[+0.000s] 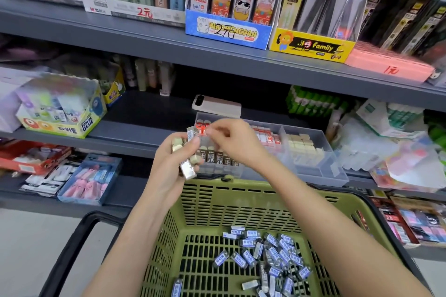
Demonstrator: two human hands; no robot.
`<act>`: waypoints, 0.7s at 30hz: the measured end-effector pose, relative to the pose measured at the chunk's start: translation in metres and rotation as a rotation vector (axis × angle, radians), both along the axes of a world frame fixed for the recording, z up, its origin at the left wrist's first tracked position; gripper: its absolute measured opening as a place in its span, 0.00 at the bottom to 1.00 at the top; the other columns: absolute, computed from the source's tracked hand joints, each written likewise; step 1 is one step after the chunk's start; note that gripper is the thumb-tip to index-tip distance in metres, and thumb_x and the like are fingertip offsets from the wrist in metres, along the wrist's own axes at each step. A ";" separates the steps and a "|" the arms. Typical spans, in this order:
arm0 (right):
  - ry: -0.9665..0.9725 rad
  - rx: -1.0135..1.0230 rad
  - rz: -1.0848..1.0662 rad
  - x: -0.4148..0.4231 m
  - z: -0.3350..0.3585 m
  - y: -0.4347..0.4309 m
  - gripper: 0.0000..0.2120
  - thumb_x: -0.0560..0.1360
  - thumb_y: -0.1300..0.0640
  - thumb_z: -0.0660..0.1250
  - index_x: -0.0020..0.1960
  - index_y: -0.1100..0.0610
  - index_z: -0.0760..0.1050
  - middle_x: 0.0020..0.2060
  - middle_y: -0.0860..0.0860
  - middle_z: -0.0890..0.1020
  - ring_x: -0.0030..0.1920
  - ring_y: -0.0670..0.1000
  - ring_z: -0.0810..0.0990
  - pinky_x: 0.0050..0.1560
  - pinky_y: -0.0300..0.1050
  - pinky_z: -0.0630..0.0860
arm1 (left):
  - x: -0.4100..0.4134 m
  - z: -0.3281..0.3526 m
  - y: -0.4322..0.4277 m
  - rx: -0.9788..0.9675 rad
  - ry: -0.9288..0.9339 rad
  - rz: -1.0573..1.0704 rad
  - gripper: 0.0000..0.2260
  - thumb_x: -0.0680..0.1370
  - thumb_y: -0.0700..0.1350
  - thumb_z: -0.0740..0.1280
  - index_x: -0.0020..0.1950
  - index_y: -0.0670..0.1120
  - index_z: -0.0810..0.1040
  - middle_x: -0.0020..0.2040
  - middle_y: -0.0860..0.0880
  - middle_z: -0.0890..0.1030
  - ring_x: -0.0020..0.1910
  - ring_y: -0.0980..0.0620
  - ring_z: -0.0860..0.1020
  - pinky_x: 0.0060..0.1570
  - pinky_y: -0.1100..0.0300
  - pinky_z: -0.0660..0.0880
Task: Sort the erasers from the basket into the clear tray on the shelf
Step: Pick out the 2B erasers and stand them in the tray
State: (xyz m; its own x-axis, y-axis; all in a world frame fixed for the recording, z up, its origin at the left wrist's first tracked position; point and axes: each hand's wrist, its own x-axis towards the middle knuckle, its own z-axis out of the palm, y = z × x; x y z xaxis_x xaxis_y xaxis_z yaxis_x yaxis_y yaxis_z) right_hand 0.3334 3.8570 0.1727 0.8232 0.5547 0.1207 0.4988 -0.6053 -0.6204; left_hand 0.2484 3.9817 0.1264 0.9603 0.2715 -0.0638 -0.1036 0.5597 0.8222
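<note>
A clear plastic tray with dividers (316, 177) stands at the front edge of the grey metal shelf (135, 144). Its left compartment holds a row of dark-sleeved erasers marked 2B (217, 159) along the front, with red-and-white wrapped erasers (265, 135) behind them. The right compartment holds cream blocks (304, 147). A pale phone lying face down (217, 105) rests on the shelf just behind the tray, toward the back edge.

The left hand (169, 166) is raised above the tray's front left corner. Its grip is curled round a handful of small sleeved erasers (187, 170), some of which stick out above and below the fingers. The right hand (233, 141) is over the tray's left compartment, with its fingertips (209, 130) drawn together just beside the topmost eraser of the handful. Motion blur there hides whether this grip is pinching anything.

Below the shelf's front edge sits an olive-green slotted plastic basket (241, 199) with a black handle (72, 243). Both forearms reach across it. Many loose erasers with blue-and-white labels (272, 257) lie scattered on its floor, mostly toward the right side.
</note>
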 end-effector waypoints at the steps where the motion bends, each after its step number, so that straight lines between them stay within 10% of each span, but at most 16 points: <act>1: 0.164 0.173 0.074 -0.007 0.007 -0.002 0.10 0.78 0.53 0.63 0.56 0.53 0.79 0.37 0.44 0.79 0.36 0.40 0.75 0.40 0.39 0.75 | 0.000 0.000 0.000 -0.022 -0.004 -0.045 0.11 0.60 0.50 0.77 0.39 0.49 0.81 0.35 0.50 0.79 0.26 0.56 0.75 0.25 0.65 0.73; 5: 0.191 0.219 0.364 -0.024 0.030 -0.015 0.13 0.77 0.57 0.65 0.61 0.51 0.76 0.50 0.52 0.79 0.48 0.46 0.77 0.49 0.42 0.76 | 0.000 0.000 -0.005 -0.153 -0.013 -0.237 0.18 0.58 0.50 0.82 0.42 0.46 0.82 0.38 0.47 0.77 0.24 0.56 0.73 0.22 0.66 0.71; 14: -0.318 -0.085 0.426 -0.028 0.027 -0.029 0.10 0.72 0.55 0.71 0.52 0.54 0.80 0.39 0.44 0.77 0.40 0.44 0.73 0.42 0.35 0.68 | 0.000 0.002 -0.013 -0.385 0.017 -0.304 0.24 0.52 0.51 0.84 0.41 0.41 0.82 0.36 0.44 0.79 0.25 0.55 0.75 0.22 0.67 0.73; 21: 0.209 0.242 -0.064 0.009 0.008 -0.047 0.11 0.71 0.60 0.72 0.47 0.55 0.70 0.31 0.53 0.81 0.33 0.50 0.81 0.36 0.45 0.77 | -0.001 0.002 -0.003 -0.499 0.014 -0.137 0.13 0.71 0.52 0.66 0.45 0.42 0.75 0.33 0.47 0.76 0.26 0.56 0.74 0.23 0.68 0.72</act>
